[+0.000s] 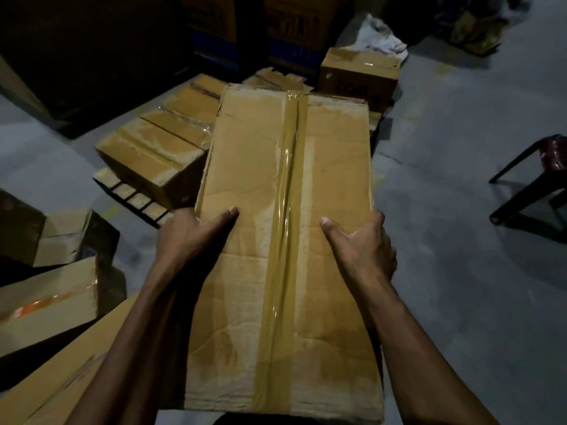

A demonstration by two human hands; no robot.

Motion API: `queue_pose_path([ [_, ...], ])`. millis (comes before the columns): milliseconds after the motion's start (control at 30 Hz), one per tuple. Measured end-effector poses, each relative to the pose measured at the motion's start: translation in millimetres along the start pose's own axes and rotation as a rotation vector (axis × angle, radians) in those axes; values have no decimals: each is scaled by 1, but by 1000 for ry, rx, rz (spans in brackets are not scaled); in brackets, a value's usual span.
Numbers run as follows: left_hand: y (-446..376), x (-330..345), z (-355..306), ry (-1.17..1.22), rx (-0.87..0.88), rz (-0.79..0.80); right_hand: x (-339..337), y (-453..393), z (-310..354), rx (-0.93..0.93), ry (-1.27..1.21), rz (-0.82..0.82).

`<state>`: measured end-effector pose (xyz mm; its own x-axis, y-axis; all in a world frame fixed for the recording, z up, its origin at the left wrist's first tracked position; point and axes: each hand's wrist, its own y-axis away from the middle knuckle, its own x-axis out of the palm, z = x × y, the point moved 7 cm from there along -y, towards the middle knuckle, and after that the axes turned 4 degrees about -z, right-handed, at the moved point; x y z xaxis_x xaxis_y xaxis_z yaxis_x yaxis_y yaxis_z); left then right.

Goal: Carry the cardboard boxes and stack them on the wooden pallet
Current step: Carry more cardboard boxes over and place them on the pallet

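Note:
A long taped cardboard box (285,228) fills the middle of the head view, carried lengthwise away from me. My left hand (191,237) grips its left side with the thumb on top. My right hand (365,243) grips its right side, thumb likewise on the top face. Beyond and below the box lies the wooden pallet (132,194), its slats showing at the near left corner. Several boxes rest on the pallet: a row at the left (159,142) and one at the far right (359,75).
More cardboard boxes (52,289) lie on the floor at the lower left. A dark stool (534,185) stands at the right on grey concrete floor (460,210). Tall printed cartons (276,29) and white wrapping (380,38) are at the back.

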<state>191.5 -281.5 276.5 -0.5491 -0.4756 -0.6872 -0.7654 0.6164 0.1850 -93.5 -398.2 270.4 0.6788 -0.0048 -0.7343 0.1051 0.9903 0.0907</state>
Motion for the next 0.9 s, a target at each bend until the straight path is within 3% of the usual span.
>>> queue_pose_path([
  [367,-111,117,-128,95,-34,11,-1,-237,30,-91,56,52],
  [600,-175,202,-199,66,-126,-126,9,-401,39,-195,34,169],
  [900,-266,260,-309,56,-196,-242,1,-577,104,-336,15,282],
])
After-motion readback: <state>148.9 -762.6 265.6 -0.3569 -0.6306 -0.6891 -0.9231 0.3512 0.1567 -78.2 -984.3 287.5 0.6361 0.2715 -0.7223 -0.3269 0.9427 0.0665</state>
